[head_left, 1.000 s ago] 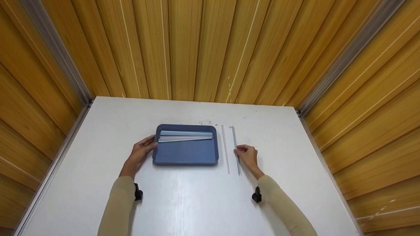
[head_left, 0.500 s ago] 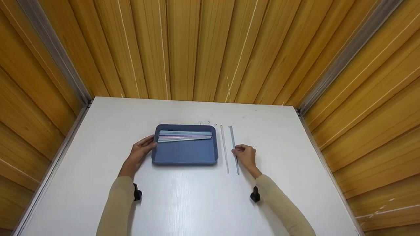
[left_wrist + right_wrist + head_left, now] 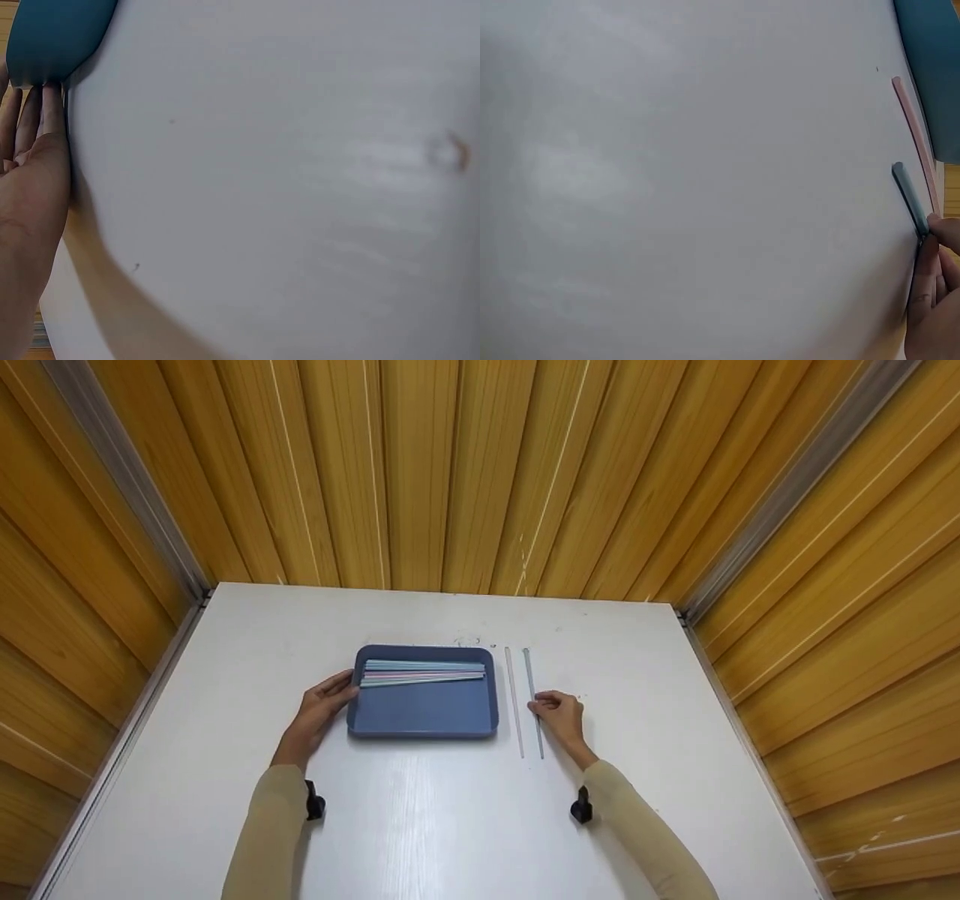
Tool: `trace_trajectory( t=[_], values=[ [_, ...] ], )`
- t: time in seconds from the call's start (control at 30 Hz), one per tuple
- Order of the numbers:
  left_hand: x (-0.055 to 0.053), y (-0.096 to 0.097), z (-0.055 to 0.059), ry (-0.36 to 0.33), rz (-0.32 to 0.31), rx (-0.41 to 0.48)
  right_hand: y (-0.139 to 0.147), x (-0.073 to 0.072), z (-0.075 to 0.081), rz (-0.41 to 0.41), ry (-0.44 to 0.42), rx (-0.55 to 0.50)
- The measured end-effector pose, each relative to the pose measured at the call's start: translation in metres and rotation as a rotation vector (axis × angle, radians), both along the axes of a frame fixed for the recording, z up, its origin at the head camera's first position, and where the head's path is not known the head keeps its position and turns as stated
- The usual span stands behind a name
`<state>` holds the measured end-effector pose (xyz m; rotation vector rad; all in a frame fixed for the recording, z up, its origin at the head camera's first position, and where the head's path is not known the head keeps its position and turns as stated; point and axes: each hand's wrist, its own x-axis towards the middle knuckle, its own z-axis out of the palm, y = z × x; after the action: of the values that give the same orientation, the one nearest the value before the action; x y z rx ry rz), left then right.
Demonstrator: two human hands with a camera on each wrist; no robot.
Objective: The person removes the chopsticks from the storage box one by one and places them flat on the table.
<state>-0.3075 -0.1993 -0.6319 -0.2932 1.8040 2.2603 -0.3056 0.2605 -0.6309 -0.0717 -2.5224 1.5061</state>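
Observation:
Between thumb and fingers, my right hand (image 3: 561, 716) pinches a light blue straw (image 3: 529, 671) that lies lengthwise on the table. A pale pink straw (image 3: 514, 701) lies almost parallel to it on its left. The right wrist view shows the near ends of the pink straw (image 3: 911, 120) and the blue straw (image 3: 905, 187), with fingertips around the blue one. My left hand (image 3: 319, 712) touches the left side of a blue tray (image 3: 424, 733) with its fingers fairly straight. Inside the tray, several blue, pink and pale straws (image 3: 424, 669) lie crosswise near the back wall.
Everything rests on a white table (image 3: 420, 817). Yellow wood-patterned panels (image 3: 450, 472) rise behind it and at both sides. Small dark marks (image 3: 469, 641) show on the tabletop behind the tray.
My right hand has shifted slightly left with the blue straw, bringing it closer to the pink straw. The left hand and tray have stayed in place.

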Motion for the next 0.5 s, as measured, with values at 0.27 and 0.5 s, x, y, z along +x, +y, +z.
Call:
trace_trajectory(
  t=[0.27, 0.5],
  values=[
    [0.001, 0.002, 0.002, 0.002, -0.002, -0.012, 0.009, 0.0, 0.012, 0.018, -0.063, -0.115],
    [0.002, 0.002, 0.002, 0.0, 0.012, 0.007, 0.006, -0.007, 0.039, 0.111, -0.132, -0.217]
  ],
)
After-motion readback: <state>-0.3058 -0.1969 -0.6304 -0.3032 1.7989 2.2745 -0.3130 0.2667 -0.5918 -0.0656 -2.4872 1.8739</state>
